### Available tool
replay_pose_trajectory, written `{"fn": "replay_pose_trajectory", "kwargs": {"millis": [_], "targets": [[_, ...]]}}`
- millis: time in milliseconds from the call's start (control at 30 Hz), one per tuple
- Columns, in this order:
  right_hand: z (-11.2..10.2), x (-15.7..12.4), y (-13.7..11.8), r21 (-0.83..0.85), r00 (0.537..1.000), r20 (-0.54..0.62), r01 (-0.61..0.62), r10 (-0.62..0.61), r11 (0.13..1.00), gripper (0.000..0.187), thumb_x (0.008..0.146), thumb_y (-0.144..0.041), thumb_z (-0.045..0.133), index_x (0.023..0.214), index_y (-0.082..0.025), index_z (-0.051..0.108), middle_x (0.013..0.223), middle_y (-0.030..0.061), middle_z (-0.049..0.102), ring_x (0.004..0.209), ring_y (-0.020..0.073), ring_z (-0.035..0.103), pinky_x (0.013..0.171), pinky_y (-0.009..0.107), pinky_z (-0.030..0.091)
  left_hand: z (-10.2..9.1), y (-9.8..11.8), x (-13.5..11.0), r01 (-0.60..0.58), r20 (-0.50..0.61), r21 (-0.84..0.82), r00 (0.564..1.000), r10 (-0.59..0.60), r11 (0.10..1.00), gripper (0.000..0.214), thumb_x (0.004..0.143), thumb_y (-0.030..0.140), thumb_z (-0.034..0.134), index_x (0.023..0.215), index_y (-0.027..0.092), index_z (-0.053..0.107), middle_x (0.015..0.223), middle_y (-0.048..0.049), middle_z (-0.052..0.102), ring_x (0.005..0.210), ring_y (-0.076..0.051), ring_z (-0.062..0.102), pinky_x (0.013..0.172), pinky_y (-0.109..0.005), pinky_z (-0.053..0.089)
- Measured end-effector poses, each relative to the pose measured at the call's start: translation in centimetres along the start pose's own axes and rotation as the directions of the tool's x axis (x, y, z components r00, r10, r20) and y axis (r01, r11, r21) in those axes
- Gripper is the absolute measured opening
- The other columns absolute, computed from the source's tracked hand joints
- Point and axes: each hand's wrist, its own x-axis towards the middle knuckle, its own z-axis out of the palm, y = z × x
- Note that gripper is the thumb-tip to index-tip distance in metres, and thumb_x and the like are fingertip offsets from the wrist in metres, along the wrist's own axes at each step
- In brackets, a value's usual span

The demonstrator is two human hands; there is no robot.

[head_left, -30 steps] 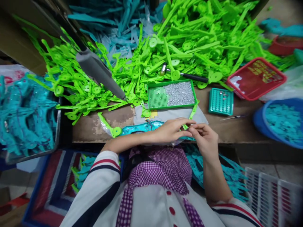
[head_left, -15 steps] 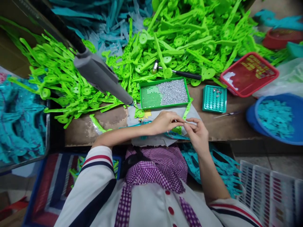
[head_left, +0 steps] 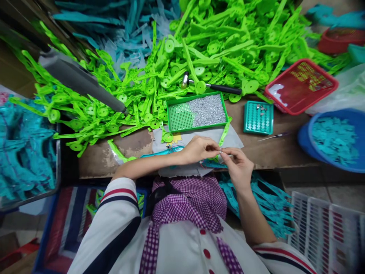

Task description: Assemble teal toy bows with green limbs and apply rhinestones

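Note:
My left hand (head_left: 199,148) and my right hand (head_left: 239,165) meet over a grey cloth (head_left: 235,137) at the table's front edge. Both are closed, fingertips pinching a tiny silvery metal piece (head_left: 220,151) between them; its exact kind is too small to make out. Below my hands lies a teal plastic part (head_left: 155,153), mostly covered by my left forearm and hand. A hanging grey power screwdriver (head_left: 81,82) tilts over the green parts on the left, held by neither hand. Just beyond my hands is a green tray (head_left: 196,128) of small silvery screws.
Heaped bright green plastic parts (head_left: 228,49) fill the back. On them lies a small black-handled hammer (head_left: 225,89). To the right are a teal tray (head_left: 258,131) with metal bits, a thin pointed tool (head_left: 273,136), a red basket (head_left: 302,87) and a blue bucket (head_left: 308,146).
The hanging screwdriver has swung left, away from the cloth. My hands stay together at nearly the same spot, fingers shifting slightly around the tiny metal piece.

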Motion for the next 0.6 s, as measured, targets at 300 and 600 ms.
{"fn": "replay_pose_trajectory", "kwargs": {"millis": [300,600], "targets": [[-0.6,0.2,0.4,-0.037,0.999,-0.012,0.031,-0.032,0.999,0.015,0.087,-0.039,0.076,0.087,-0.024,0.076,0.092,0.0044,0.075,0.091,0.0215,0.071,0.088,0.04,0.057,-0.1,0.2,0.2,-0.071,-0.005,0.015,0.997,0.071,0.997,0.011,0.09,0.027,0.07,0.091,0.021,0.079,0.086,-0.0038,0.078,0.075,-0.014,0.07,0.07,-0.027,0.054],[-1.0,0.9,0.0,-0.082,0.997,0.03,0.076,-0.074,0.994,0.013,0.086,-0.036,0.076,0.085,-0.024,0.075,0.089,0.0034,0.076,0.087,0.0206,0.071,0.086,0.039,0.058,0.0,-0.4,0.6,-0.118,0.008,0.036,0.993,0.117,0.992,0.01,0.091,0.026,0.07,0.091,0.022,0.079,0.087,-0.0042,0.079,0.077,-0.014,0.072,0.071,-0.026,0.054]]}}
